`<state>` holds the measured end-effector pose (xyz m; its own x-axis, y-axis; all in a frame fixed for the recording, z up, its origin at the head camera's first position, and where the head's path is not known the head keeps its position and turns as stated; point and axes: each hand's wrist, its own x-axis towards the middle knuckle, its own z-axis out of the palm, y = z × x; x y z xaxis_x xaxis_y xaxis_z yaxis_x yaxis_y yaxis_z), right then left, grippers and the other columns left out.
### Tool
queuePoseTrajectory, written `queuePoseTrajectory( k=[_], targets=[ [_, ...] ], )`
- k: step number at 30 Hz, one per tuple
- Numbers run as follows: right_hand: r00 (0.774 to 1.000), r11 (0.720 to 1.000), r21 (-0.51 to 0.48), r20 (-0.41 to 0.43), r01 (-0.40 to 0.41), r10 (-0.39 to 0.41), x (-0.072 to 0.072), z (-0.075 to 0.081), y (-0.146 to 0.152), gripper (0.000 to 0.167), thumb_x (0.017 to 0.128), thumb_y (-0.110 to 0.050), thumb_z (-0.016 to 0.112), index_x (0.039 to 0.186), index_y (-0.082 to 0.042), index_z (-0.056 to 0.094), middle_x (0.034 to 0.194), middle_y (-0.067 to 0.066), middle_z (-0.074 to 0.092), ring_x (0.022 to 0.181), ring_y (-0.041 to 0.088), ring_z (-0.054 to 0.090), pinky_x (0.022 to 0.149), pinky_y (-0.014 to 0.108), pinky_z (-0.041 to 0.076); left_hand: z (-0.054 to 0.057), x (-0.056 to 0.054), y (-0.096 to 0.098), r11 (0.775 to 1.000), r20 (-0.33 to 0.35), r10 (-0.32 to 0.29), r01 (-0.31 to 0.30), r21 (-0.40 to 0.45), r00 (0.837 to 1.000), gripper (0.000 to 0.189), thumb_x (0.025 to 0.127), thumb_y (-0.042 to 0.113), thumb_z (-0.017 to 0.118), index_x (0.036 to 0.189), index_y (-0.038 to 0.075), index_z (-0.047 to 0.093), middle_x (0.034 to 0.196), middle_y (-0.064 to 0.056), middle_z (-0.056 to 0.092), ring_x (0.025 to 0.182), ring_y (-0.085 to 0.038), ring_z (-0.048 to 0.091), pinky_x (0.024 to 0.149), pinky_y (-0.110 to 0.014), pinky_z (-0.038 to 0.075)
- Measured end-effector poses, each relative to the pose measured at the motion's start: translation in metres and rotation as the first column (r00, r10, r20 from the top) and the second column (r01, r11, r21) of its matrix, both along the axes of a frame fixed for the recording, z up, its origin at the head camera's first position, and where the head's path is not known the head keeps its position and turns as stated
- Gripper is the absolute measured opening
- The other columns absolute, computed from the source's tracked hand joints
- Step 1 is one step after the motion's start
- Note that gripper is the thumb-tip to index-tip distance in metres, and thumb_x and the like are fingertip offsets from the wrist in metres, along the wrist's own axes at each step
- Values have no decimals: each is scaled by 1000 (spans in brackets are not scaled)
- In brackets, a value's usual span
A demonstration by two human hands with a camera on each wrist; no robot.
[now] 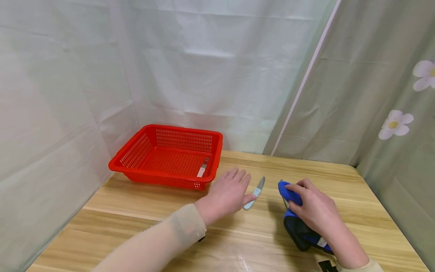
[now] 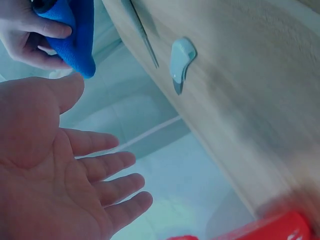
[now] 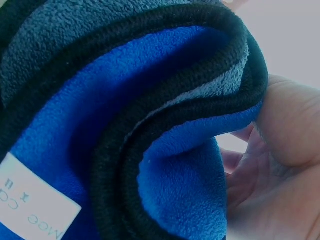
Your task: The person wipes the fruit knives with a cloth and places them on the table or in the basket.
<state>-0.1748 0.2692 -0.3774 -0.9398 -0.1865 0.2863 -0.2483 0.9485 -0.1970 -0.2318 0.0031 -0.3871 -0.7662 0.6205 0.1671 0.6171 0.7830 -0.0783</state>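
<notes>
My left hand [image 1: 227, 192], fingers spread, is over the table beside the light-blue-handled knife [image 1: 259, 187]. In the head view its thumb overlaps the handle; the left wrist view shows the knife [image 2: 183, 56] lying apart from the hand [image 2: 65, 165]. On the right, my right hand [image 1: 314, 206] pinches a blue cloth [image 1: 290, 193] with dark edging between thumb and fingers. The cloth's lower part hangs in folds, and a white label [image 3: 37, 202] shows on it. A thin, long blade-like thing [image 2: 142, 35] lies by the cloth, mostly hidden in the head view.
A red plastic basket [image 1: 163, 180] stands at the back left of the wooden table [image 1: 244, 234]. Inside it, near the right wall, lies a knife with a pale handle [image 1: 201, 172]. Light curtains [image 1: 217, 68] hang behind and at both sides.
</notes>
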Motion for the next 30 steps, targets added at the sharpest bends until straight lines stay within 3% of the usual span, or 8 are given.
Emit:
queuePoseTrajectory(
  k=[8, 16, 30],
  targets=[
    [1000, 1000, 3, 14, 14, -14, -1, -3, 1, 46, 89, -17, 90, 132, -10, 79, 119, 13, 66, 89, 29, 71, 63, 49, 57, -9, 0, 8, 1000, 25, -23, 22, 17, 999, 66, 111, 55, 61, 155, 6, 59, 154, -13, 62, 144, -32, 57, 121, -46, 44],
    [999, 1000, 2, 35, 25, -25, -1, -6, 3, 46, 89, -17, 89, 133, -10, 79, 120, 14, 66, 90, 29, 71, 64, 49, 57, -17, -3, 16, 999, 38, -37, 37, 21, 999, 57, 111, 55, 63, 141, 7, 67, 134, -8, 71, 124, -25, 67, 110, -40, 52],
    [999, 999, 11, 42, 32, -32, -1, -8, 5, 45, 89, -16, 88, 133, -10, 79, 118, 12, 66, 87, 26, 70, 63, 46, 55, -34, -10, 32, 998, 131, 51, -54, 12, 990, 46, 108, 55, 68, 119, 10, 72, 96, -3, 64, 92, -23, 62, 85, -39, 56]
  ],
)
